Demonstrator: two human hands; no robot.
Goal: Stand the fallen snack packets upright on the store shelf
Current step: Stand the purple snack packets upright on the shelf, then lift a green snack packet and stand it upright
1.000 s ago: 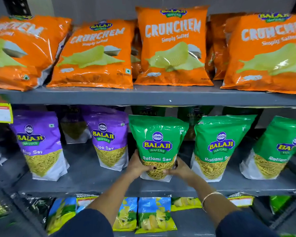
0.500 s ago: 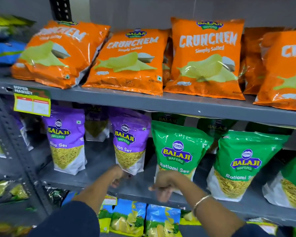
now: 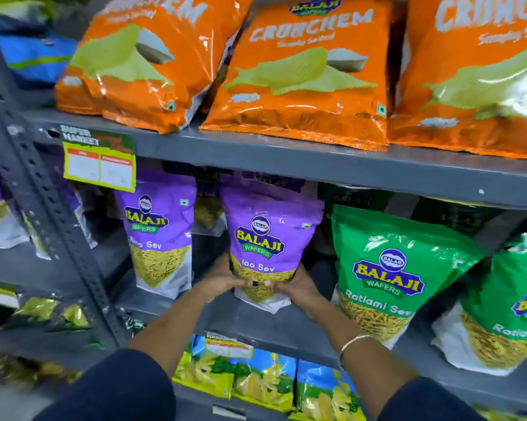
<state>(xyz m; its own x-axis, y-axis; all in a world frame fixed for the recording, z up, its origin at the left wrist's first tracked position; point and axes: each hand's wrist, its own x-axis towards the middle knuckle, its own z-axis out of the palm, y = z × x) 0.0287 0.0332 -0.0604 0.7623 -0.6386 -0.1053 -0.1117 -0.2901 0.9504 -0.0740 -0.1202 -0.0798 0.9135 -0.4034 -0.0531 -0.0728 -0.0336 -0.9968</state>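
A purple Aloo Sev packet [image 3: 271, 232] stands upright on the grey middle shelf [image 3: 256, 323]. My left hand [image 3: 221, 276] grips its lower left side and my right hand [image 3: 298, 287] grips its lower right side, thumbs meeting on the front. A second purple Aloo Sev packet [image 3: 161, 235] stands to its left. To the right stands a green Ratlami Sev packet [image 3: 389, 268], and another green packet [image 3: 511, 302] stands at the frame's right edge. More packets sit half hidden in the dark behind the front row.
Orange Crunchem bags [image 3: 304, 74] lean on the upper shelf. A yellow price tag [image 3: 99, 165] hangs from the upper shelf's edge. A perforated grey upright [image 3: 49, 208] runs down the left. Blue and yellow chip packets [image 3: 256, 381] fill the lower shelf.
Both hands left the green Ratlami Sev packet, moved left and closed on the purple Aloo Sev packet. The view shifted left and closer to the shelf.
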